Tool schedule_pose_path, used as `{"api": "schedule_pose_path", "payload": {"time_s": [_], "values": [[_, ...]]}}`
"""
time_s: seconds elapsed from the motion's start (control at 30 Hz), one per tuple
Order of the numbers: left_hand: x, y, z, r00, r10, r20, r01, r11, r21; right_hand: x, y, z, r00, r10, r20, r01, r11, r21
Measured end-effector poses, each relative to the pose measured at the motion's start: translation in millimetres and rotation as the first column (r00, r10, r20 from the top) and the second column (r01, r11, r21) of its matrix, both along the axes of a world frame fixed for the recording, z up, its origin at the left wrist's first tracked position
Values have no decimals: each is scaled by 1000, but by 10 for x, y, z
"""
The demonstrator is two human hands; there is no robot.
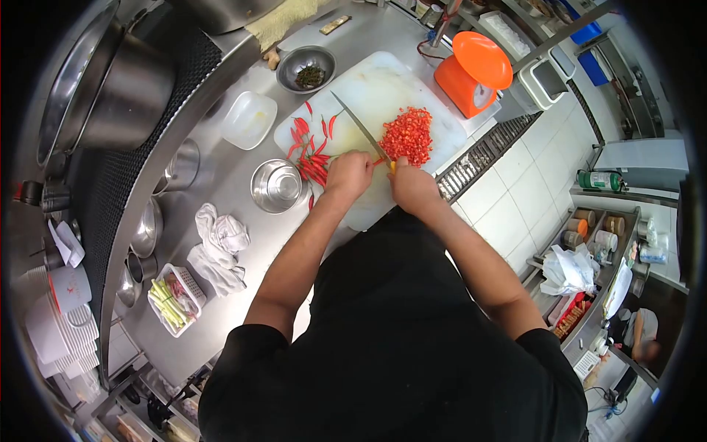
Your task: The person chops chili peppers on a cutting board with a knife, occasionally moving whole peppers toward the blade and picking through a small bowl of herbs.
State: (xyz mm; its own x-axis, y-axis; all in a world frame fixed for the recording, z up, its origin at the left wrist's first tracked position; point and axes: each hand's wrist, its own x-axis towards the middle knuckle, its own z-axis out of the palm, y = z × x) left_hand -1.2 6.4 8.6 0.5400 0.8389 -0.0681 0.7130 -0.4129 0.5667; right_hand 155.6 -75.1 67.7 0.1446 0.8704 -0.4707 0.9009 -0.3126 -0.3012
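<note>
My right hand (414,184) is closed around the yellow handle of a kitchen knife (356,121), whose blade points away over the white cutting board (383,74). Beside it my left hand (350,175) is closed, its fingertips pressing a red chili (378,161) against the board near the blade. To the right of the knife lies a heap of chopped red chili (407,137). Whole red chilies (314,168) are spread left of the blade, some partly behind my left hand.
Left of the board stand a steel bowl (276,186), a white plastic tub (250,119) and a bowl with dark green contents (306,70). An orange scale (471,77) is at the right. Nearer lie a cloth (219,247) and a vegetable basket (177,300). Another person (642,333) is at far right.
</note>
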Motion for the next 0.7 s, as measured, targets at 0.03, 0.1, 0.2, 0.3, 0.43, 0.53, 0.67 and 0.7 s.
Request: {"api": "schedule_pose_path", "payload": {"time_s": [0.03,0.1,0.2,0.3,0.43,0.53,0.67,0.7], "values": [[14,18,21,1000,-1,-6,1,1000,1,3,40,-29,1000,-3,3,3,1000,0],[-5,-10,37,1000,-9,-26,9,1000,-8,23,57,-28,1000,26,-2,-26,1000,-1],[6,-12,42,999,-30,-40,31,999,28,33,45,133,999,35,16,-35,999,-7],[19,-23,33,1000,-26,-16,26,999,20,-34,19,13,1000,4,16,-4,1000,7],[28,-55,51,999,-13,-41,14,1000,15,23,40,-55,999,49,-14,-49,998,40],[48,-16,26,999,-30,-39,31,999,33,29,75,98,999,50,18,-49,999,-19],[53,-50,22,999,-26,-26,27,999,42,-5,19,80,1000,22,-5,-22,1000,-10],[61,-61,30,999,-24,-26,25,999,37,-41,25,12,1000,8,1,-8,1000,-12]]}}
